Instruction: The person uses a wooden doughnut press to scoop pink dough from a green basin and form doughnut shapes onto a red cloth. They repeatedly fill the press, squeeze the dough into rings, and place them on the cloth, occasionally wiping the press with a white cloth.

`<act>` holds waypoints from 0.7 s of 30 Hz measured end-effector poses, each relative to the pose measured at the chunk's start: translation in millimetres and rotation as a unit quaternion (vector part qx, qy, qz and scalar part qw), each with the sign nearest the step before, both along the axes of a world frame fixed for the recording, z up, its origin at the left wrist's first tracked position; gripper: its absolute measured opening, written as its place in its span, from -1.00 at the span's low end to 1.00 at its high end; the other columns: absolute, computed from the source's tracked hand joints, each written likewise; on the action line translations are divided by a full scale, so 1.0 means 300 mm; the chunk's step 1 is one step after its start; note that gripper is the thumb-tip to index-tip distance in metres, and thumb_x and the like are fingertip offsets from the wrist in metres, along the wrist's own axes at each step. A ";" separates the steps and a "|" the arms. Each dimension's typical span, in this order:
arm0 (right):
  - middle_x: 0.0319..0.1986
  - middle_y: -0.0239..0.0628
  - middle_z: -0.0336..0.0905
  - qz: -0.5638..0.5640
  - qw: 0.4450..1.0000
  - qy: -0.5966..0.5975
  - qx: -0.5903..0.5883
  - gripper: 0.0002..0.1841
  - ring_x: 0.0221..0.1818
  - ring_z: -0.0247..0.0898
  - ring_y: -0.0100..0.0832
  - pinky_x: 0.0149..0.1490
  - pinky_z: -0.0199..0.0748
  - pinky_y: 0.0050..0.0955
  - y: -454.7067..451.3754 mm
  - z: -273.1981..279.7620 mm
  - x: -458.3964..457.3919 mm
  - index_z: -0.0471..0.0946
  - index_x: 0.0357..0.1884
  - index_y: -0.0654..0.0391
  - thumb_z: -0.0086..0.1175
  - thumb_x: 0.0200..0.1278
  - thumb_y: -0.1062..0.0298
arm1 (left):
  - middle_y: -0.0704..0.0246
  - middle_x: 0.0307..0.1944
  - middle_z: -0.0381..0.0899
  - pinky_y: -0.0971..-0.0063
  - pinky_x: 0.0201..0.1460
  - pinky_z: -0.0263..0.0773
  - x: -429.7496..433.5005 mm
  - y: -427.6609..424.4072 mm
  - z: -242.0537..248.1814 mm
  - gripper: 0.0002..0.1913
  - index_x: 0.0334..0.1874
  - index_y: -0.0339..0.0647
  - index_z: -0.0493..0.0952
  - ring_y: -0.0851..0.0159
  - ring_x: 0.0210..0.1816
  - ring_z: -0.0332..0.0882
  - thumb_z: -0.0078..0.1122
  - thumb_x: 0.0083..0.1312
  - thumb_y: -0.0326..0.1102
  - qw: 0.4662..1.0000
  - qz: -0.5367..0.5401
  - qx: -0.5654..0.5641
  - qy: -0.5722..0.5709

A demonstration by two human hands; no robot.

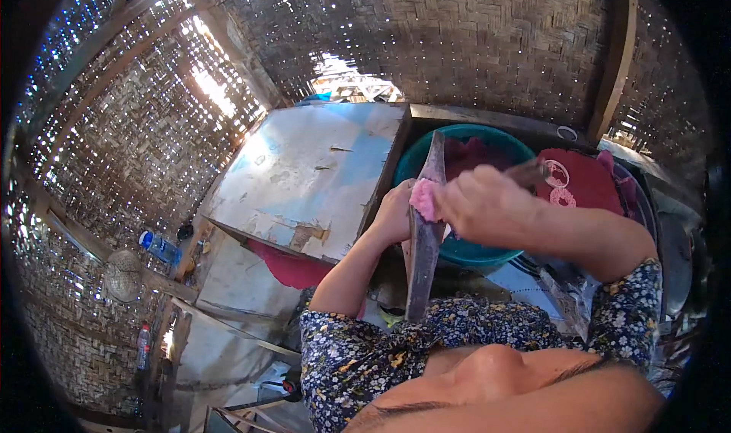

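A narrow dark wooden board (424,262), wider in its middle and tapered towards the far end, stretches from my chest over a teal plastic basin (494,257). My left hand (393,215) grips the board's left side, its fingertips partly hidden. At the board's middle is a pink lump (423,200), apparently dough. The curled fingers of my right hand (477,204) are at its right side, blurred; whether they pinch it is unclear. Beyond the right knuckles is a blurred brownish thing (526,173). Pink and whitish rings (562,196) lie on a red sheet or tray (591,185).
A worn, pale-topped wooden cabinet or table (308,170) stands left of the basin, a red rounded object (291,266) below its near edge. Woven bamboo walls (485,45) enclose the space. Clear plastic (571,302) and a dark-rimmed round container (642,199) are at the right.
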State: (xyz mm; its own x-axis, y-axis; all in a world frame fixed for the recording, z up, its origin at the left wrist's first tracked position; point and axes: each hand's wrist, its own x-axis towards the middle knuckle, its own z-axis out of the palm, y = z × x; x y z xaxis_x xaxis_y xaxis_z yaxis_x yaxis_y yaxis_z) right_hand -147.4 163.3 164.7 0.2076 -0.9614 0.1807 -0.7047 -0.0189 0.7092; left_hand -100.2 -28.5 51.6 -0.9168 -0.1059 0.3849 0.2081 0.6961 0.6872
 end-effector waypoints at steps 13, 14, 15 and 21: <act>-0.58 -0.41 0.33 0.011 0.959 -0.161 -0.232 -0.71 -0.49 0.34 -0.35 -0.40 0.29 -0.36 0.202 0.184 -0.061 0.53 -0.33 0.02 0.19 -0.23 0.26 | 0.20 -0.15 0.54 0.37 0.00 0.36 -0.037 -0.159 -0.095 -0.54 -0.13 -0.16 0.52 0.11 -0.08 0.49 0.31 -0.12 -0.14 0.993 -0.054 0.109 -0.012; -0.57 -0.41 0.33 0.018 0.965 -0.147 -0.215 -0.71 -0.49 0.34 -0.35 -0.39 0.29 -0.37 0.178 0.173 -0.061 0.53 -0.33 0.02 0.19 -0.23 0.26 | 0.19 -0.12 0.52 0.35 0.01 0.35 -0.036 -0.130 -0.073 -0.54 -0.13 -0.15 0.52 0.10 -0.06 0.47 0.30 -0.11 -0.14 0.997 -0.057 0.044 0.033; -0.57 -0.41 0.33 0.026 0.970 -0.135 -0.200 -0.70 -0.48 0.34 -0.36 -0.39 0.29 -0.37 0.168 0.168 -0.062 0.53 -0.33 0.02 0.19 -0.23 0.26 | 0.18 -0.10 0.51 0.34 0.02 0.34 -0.034 -0.111 -0.051 -0.54 -0.12 -0.14 0.52 0.08 -0.05 0.45 0.30 -0.11 -0.13 0.995 -0.059 -0.025 0.078; -0.59 -0.44 0.31 0.021 0.988 -0.106 -0.107 -0.81 -0.47 0.34 -0.43 -0.38 0.27 -0.42 0.159 0.165 -0.041 0.48 -0.36 0.05 0.02 -0.08 0.28 | 0.16 -0.18 0.49 0.29 -0.02 0.35 0.038 -0.028 0.093 -0.56 -0.16 -0.12 0.54 0.05 -0.09 0.44 0.27 -0.08 -0.06 0.995 0.005 -0.099 -0.015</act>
